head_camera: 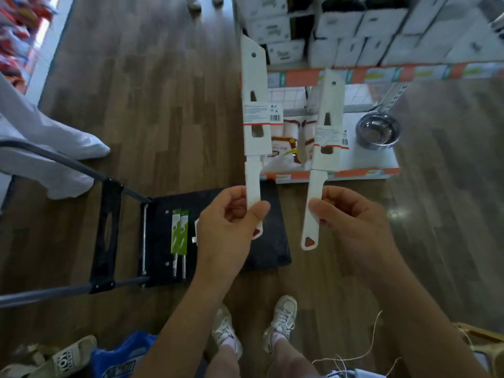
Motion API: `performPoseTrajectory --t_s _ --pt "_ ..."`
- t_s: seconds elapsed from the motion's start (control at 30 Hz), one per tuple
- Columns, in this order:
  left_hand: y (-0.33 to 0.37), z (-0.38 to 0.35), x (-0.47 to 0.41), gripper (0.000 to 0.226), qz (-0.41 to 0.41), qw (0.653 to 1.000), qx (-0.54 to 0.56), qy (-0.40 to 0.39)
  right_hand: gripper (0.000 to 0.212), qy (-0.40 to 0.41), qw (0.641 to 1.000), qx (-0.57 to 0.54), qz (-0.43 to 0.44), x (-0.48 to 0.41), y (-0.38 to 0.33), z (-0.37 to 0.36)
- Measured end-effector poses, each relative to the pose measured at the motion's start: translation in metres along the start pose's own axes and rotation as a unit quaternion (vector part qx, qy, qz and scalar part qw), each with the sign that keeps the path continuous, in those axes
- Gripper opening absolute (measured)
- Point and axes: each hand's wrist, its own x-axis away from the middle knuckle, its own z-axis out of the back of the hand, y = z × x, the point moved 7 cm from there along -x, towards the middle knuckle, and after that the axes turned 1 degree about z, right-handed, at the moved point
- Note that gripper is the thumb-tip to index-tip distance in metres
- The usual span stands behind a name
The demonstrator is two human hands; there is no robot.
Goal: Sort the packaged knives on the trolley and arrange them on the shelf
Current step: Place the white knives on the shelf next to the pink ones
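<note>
Packaged knife (255, 77) in left hand (231, 222) pinch, second packaged knife (328, 105) in right hand (351, 219) pinch; barcode labels (259, 112) illegible.

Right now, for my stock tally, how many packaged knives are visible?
4. One white knife in the left hand, a second white knife in the right hand, two green-packaged knives side by side on the trolley. The left hand may hide more.
</note>
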Motion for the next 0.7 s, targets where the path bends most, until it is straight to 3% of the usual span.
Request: performPoseTrajectory --t_s 0.3,0.7 --pt "0.086 -0.043 0.019 0.020 -0.077 0.997 -0.012 -0.025 0.009 -0.008 0.997 -0.043 0.061 0.014 -0.075 0.045" --pt "0.124 -0.072 0.007 0.018 -0.095 0.994 0.015 -0.044 0.013 0.002 0.995 0.014 0.103 0.003 -0.116 0.065"
